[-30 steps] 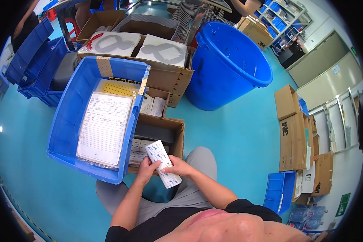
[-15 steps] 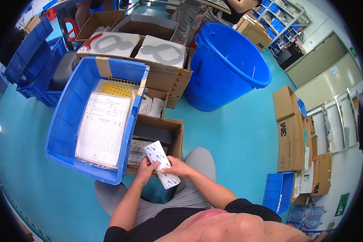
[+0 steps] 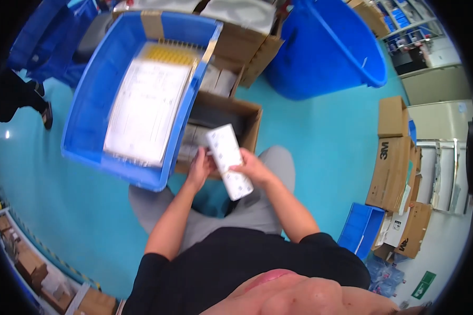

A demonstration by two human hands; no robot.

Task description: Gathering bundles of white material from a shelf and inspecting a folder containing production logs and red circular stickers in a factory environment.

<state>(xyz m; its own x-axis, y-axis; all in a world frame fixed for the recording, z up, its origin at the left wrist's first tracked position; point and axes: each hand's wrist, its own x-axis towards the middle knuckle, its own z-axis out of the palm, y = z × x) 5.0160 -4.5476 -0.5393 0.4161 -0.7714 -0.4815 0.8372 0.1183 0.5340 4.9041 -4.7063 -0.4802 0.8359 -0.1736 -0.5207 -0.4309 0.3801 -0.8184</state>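
A long white pack [image 3: 227,157] with small blue print tilts in front of me, above my knees. My right hand [image 3: 252,167] grips its right side, the thumb lying across the top face. At the pack's left edge is my left hand [image 3: 201,167], open, its thumb raised off the pack; its fingertips are partly hidden and blurred, so I cannot tell whether they touch it. Beyond my hands stands an open cardboard box [image 3: 253,122] with several similar white packs [image 3: 193,135] inside.
Left of the box, a blue plastic bin [image 3: 84,118] holds white printed forms [image 3: 150,107] and a yellow sheet [image 3: 172,55]. A large blue tub [image 3: 320,58] stands at the far right. Cardboard cartons [image 3: 389,170] line the right wall. Someone's leg and shoe [image 3: 47,115] show at left.
The view has tipped downward, so the bin and tub sit higher. My left thumb has come off the pack, while my right hand keeps its grip. A person's leg has appeared at left.
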